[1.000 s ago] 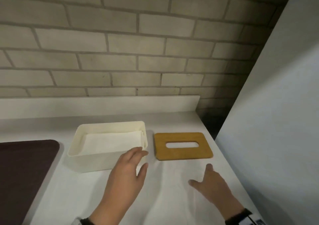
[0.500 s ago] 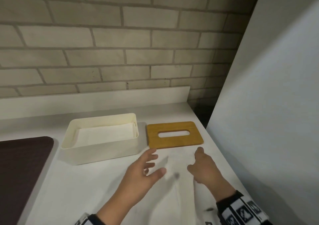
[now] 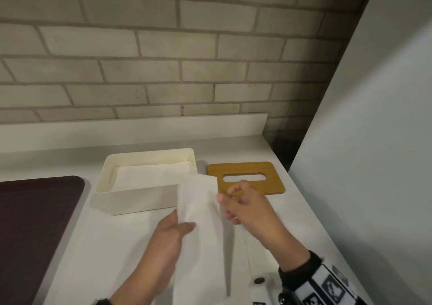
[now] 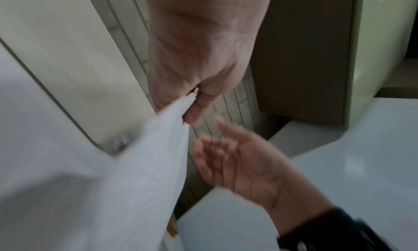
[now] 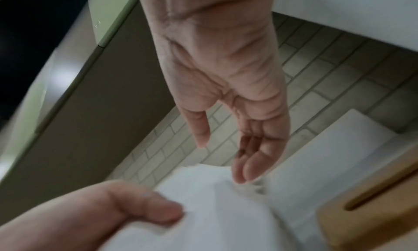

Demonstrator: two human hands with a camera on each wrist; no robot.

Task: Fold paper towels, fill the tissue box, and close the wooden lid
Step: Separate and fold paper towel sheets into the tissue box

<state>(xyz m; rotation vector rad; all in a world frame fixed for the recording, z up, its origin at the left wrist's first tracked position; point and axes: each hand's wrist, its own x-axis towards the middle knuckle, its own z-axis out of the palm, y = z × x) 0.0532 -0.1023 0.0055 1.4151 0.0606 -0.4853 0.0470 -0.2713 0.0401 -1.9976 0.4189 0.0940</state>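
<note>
Far left on the white bench [image 3: 70, 246]: a dark mat [image 3: 35, 222], flat and apart from the work. Next, the cream tissue box [image 3: 140, 198], open-topped, with folded paper towels [image 3: 149, 176] already lying inside, seemingly below the rim. Just in front and to the right of the box, the left hand [image 3: 163, 241] raised above the bench, thumb and fingers pinched on the edge of a loose paper towel [image 3: 198, 201], which stands up from the grip and hangs down toward the bench; in the left wrist view [image 4: 196, 86] the sheet's edge clearly nipped between thumb and finger. Beside it, the right hand [image 3: 245, 208], fingers relaxed and lightly curved, tips at or just beside the sheet's right edge, gripping nothing as the right wrist view [image 5: 226, 93] shows. Farther right, the wooden lid [image 3: 247, 178] with its slot, flat on the bench just beside the box, not yet fitted. Step in hand, by the look of it: folding another towel, the filling stage unfinished. Next move likely calls for a right-hand grip on the free edge, a crease, then laying the fold into the box before any reach for the lid.
</note>
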